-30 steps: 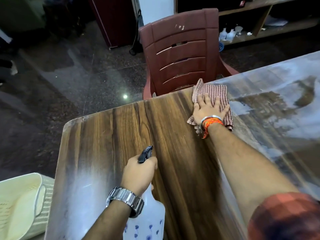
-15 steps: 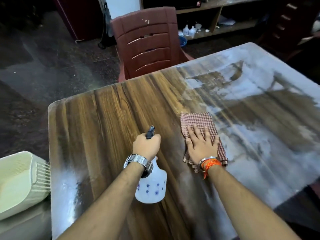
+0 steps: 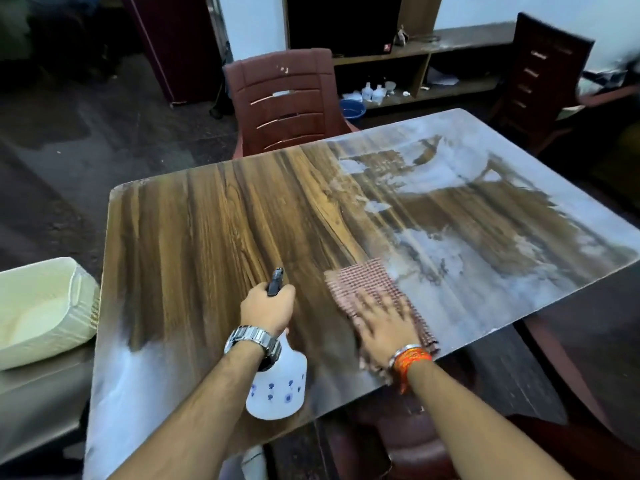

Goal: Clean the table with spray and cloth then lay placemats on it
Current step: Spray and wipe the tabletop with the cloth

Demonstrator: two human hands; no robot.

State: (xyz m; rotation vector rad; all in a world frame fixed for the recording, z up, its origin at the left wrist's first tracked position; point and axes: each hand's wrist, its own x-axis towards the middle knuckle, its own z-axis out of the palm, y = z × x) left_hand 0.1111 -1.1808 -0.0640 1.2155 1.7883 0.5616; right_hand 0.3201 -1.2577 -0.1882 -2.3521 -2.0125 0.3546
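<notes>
Head: right hand [image 3: 384, 327] flat on cloth [image 3: 367, 285] near table [image 3: 194, 216] edge; left hand [image 3: 268, 308] fingers gripping spray bottle [image 3: 278, 386].

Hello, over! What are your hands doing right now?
Left hand gripping spray bottle. Right hand flat on checked cloth, wiping table. No placemats laid. Nothing in the way.

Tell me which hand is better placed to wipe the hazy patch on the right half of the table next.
The right hand. It lies flat on the checked cloth, beside the hazy patch on the table. The left hand grips the spray bottle, farther from that patch.
</notes>
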